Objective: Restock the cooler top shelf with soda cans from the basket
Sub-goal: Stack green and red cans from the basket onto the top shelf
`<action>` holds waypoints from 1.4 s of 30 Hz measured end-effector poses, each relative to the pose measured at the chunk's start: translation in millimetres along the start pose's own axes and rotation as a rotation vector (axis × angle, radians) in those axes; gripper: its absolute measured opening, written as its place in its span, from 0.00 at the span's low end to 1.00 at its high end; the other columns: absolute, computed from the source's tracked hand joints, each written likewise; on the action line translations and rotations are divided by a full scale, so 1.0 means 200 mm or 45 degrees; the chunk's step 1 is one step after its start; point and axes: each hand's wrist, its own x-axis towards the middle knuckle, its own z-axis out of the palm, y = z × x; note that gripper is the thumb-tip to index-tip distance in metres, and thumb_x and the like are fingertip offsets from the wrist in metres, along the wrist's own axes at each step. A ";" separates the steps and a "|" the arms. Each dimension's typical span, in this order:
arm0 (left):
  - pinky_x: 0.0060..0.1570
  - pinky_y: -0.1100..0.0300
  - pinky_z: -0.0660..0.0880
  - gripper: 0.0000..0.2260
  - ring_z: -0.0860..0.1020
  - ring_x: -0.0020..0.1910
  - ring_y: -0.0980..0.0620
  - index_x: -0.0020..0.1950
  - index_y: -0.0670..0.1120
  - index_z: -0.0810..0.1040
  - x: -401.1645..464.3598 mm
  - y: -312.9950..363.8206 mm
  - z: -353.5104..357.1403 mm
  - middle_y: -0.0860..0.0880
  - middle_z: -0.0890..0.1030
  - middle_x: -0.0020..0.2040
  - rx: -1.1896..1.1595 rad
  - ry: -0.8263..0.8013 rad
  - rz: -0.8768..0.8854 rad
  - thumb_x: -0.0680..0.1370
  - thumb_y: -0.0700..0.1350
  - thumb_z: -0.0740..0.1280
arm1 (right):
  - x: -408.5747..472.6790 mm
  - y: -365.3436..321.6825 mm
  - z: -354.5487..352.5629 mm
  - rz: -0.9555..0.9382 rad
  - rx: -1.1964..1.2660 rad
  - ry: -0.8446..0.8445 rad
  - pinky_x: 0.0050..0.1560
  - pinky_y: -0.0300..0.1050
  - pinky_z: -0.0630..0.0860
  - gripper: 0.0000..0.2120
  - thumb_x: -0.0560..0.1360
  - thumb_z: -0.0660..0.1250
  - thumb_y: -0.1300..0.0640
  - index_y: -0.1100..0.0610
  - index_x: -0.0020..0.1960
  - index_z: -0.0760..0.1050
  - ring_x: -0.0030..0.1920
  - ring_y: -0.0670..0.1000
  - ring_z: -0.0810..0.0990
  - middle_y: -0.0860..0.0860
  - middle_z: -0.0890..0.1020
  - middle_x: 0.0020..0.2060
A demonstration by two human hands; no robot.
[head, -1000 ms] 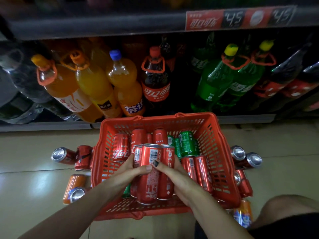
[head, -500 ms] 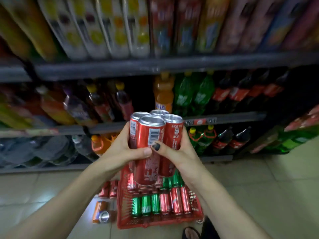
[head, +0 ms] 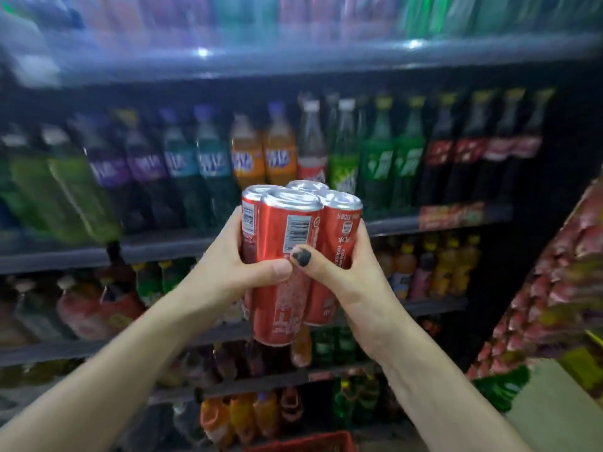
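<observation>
Gripping a tight cluster of red soda cans (head: 287, 256) from both sides, the two hands meet at chest height in front of the cooler. The left hand (head: 235, 265) wraps the left flank of the cluster, its thumb laid across the front can, while its fingers curl round the far side out of sight. The right hand (head: 352, 269) clasps the right flank, its thumb, with a dark painted nail, pressing the front can just beside the left thumb, so the two thumb tips nearly touch. Four silver can tops show above the hands, and the cans stand upright, the front one hanging lowest below the thumbs.

Beyond the hands rise the cooler's dark shelves. A shelf of upright bottles (head: 280, 151) sits just above and behind the can tops: green, purple, teal, orange and dark cola ones side by side, all blurred. Higher still, a bright, hazy shelf edge (head: 293, 57) crosses the view well above the hands, with smeared colours over it too blurred to tell apart. Below the hands, more shelves carry orange, green and red bottles. A red basket (head: 310, 443) shows only its rim, far beneath the wrists. To the right of the right forearm stands a rack of pinkish packets (head: 561, 288).
</observation>
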 end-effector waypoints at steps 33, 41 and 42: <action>0.66 0.43 0.78 0.52 0.82 0.66 0.43 0.77 0.42 0.68 1.67 1.15 -0.06 0.43 0.82 0.67 0.106 -0.187 0.458 0.61 0.67 0.81 | 1.39 -1.34 -0.72 -0.450 -0.095 0.020 0.59 0.64 0.80 0.42 0.68 0.81 0.46 0.60 0.73 0.67 0.57 0.61 0.86 0.61 0.84 0.59; 0.66 0.43 0.78 0.45 0.80 0.68 0.42 0.76 0.42 0.71 1.91 0.98 -0.08 0.42 0.81 0.69 0.050 -0.235 0.370 0.67 0.65 0.78 | 1.58 -1.24 -0.86 -0.376 -0.158 0.044 0.56 0.60 0.83 0.43 0.66 0.81 0.42 0.58 0.74 0.68 0.56 0.57 0.87 0.58 0.85 0.59; 0.67 0.42 0.77 0.44 0.80 0.68 0.41 0.77 0.41 0.70 1.93 0.96 -0.08 0.41 0.81 0.69 0.031 -0.240 0.367 0.69 0.64 0.78 | 1.59 -1.23 -0.87 -0.365 -0.163 0.046 0.55 0.59 0.83 0.44 0.66 0.82 0.42 0.58 0.74 0.67 0.56 0.57 0.87 0.57 0.85 0.59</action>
